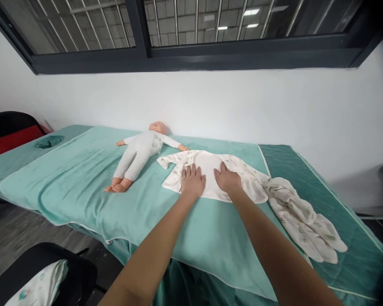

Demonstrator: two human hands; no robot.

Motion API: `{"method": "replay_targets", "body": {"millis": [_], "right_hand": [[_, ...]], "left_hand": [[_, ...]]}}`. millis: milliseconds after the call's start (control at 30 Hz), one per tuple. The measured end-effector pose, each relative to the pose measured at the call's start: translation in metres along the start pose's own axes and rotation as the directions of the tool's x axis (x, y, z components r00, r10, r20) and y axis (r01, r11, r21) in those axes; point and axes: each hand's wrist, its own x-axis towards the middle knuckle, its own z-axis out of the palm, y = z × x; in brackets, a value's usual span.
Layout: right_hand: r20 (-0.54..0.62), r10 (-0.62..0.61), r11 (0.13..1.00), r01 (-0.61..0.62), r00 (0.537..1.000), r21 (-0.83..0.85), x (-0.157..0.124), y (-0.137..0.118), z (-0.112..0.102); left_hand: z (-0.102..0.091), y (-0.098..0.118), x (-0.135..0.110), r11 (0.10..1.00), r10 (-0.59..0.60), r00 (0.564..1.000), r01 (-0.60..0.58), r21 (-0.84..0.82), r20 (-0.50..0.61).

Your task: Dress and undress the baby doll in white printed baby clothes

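Note:
A small white baby top (pixel 210 163) with a faint print lies spread on the mint-green cover, its front opened out around a plain pale middle. My left hand (pixel 192 182) rests flat on its left part, fingers stretched out and slightly apart. On the other side, my right hand (pixel 229 178) lies on the right front of the top, thumb and index finger apart; its remaining fingers are partly hidden. Left of the top, a baby doll (pixel 142 146) in a white one-piece lies on its back, one hand close to the top's sleeve.
Crumpled printed baby clothing (pixel 301 219) lies to the right on the darker green padded surface (pixel 274 157). A black chair (pixel 79 272) at lower left holds a folded printed cloth (pixel 40 287). A black and red bag (pixel 14 134) stands far left. Behind the bed is a white wall (pixel 226 106).

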Motion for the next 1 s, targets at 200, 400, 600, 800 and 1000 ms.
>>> {"method": "replay_targets", "body": {"millis": [200,400,600,800,1000], "right_hand": [[-0.082,-0.227,0.972,0.221,0.970,-0.077,-0.053,0.006,0.008],[-0.149,-0.380,0.924,0.370,0.913,-0.093,-0.131,0.019,0.015],[-0.200,-0.345,0.939,0.336,0.917,-0.077,-0.192,0.019,0.025],[-0.214,-0.300,0.954,0.296,0.930,-0.054,-0.207,0.016,0.032],[-0.214,-0.286,0.958,0.281,0.934,-0.055,-0.206,0.014,0.028]], "left_hand": [[-0.018,-0.004,-0.076,0.975,0.164,0.983,-0.174,-0.139,-0.081],[-0.031,-0.043,-0.121,0.875,-0.243,0.874,0.011,-0.484,-0.420],[-0.036,-0.092,-0.078,0.803,-0.390,0.854,0.132,-0.581,-0.345],[-0.036,-0.118,-0.005,0.751,-0.501,0.808,0.227,-0.620,-0.311],[-0.034,-0.127,0.024,0.826,-0.419,0.860,0.229,-0.514,-0.290]]}}
